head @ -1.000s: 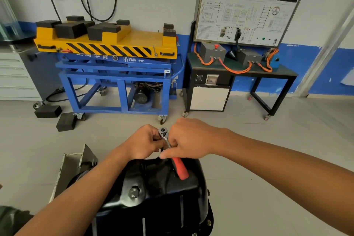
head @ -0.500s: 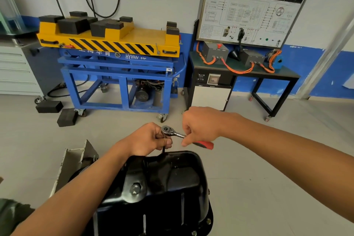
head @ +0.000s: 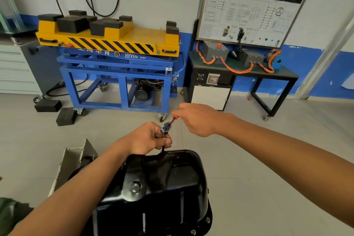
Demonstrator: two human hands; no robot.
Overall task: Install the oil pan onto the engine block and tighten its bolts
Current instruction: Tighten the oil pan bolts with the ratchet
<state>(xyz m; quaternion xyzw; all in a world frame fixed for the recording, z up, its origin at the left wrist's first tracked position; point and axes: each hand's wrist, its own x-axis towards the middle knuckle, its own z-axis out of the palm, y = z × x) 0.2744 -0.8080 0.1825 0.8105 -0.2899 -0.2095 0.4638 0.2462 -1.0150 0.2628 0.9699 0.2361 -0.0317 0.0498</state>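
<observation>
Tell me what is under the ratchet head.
A dark extension bar runs down from the ratchet head, pinched by the left hand, to the far rim of the oil pan. The socket and bolt are hidden behind that rim and the fingers.

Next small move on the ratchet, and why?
Probably swing the ratchet through a tightening stroke: the right hand grips its red handle, and the left hand steadies the extension at the far rim of the oil pan, likely on a hidden bolt.

Head-worn view, forward and down, close above workpiece.
</observation>
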